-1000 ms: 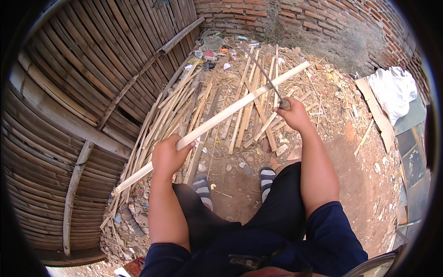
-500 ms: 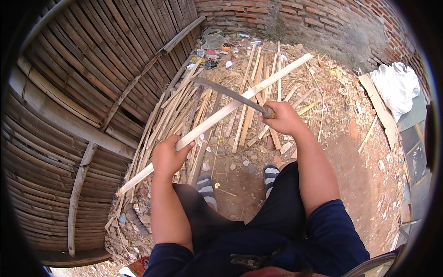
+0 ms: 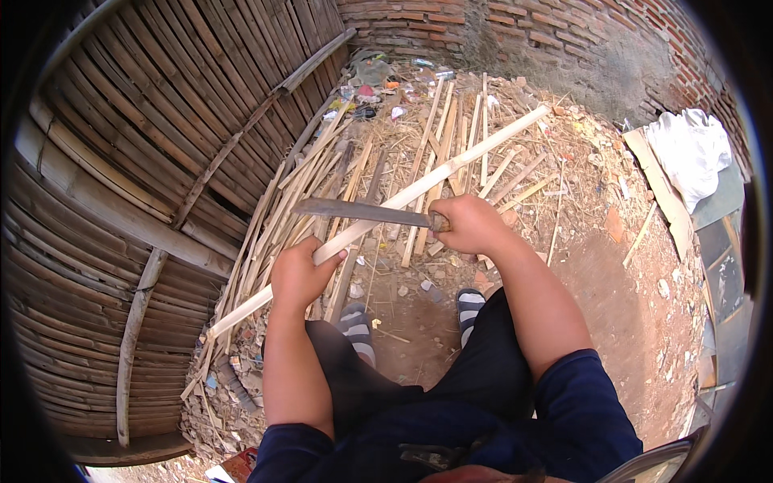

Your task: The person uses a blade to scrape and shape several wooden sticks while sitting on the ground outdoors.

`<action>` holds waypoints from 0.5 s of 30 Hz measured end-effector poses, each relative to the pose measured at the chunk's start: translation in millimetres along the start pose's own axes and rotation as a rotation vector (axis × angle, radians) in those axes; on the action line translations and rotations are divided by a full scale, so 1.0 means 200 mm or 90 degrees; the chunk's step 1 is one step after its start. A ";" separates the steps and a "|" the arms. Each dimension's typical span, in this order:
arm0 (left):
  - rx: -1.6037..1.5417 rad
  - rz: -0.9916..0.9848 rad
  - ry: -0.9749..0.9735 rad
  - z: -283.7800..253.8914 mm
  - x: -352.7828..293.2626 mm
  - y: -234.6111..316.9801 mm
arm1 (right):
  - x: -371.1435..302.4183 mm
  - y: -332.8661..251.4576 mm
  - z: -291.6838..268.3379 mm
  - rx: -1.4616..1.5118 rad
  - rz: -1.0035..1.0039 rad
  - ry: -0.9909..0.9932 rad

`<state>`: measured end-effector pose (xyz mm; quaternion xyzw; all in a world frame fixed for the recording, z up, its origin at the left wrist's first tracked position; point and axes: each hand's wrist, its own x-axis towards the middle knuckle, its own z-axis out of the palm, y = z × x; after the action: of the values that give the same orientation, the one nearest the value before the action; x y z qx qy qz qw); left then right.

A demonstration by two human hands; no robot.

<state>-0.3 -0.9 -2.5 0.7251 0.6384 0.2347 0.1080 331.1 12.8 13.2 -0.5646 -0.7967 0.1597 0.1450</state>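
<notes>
Stick [image 3: 483, 150] slants, clamped in our left hand [image 3: 299, 275]; our right hand [image 3: 471, 226] clamps a knife [image 3: 346, 208] across it; bamboo wall [image 3: 72, 274] edges our left, dirt [image 3: 600, 282] stretches right.

Dirt ground [image 3: 600, 282]: loose wooden strips [image 3: 485, 129], straw, rubble, orange shard [image 3: 614, 225].

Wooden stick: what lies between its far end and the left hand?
In the head view, the knife blade crosses in front of the stick, beyond the left hand; I can't tell if it touches.
</notes>
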 end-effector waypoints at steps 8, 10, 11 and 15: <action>-0.009 -0.046 0.001 -0.07 0.01 -0.04 | 0.06 0.34 -0.03 0.172 0.131 0.107; -0.022 -0.042 0.007 -0.09 0.02 -0.06 | 0.03 0.50 -0.06 0.215 0.231 0.202; -0.020 -0.056 -0.005 -0.10 0.02 -0.05 | 0.02 0.56 -0.06 0.237 0.281 0.251; -0.031 -0.029 -0.031 -0.04 0.02 -0.04 | -0.01 0.56 -0.02 0.197 0.235 0.301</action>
<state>-11.6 4.1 2.4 0.7128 0.6462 0.2299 0.1464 429.0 45.6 -31.0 -0.6922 -0.5916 0.1666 0.3783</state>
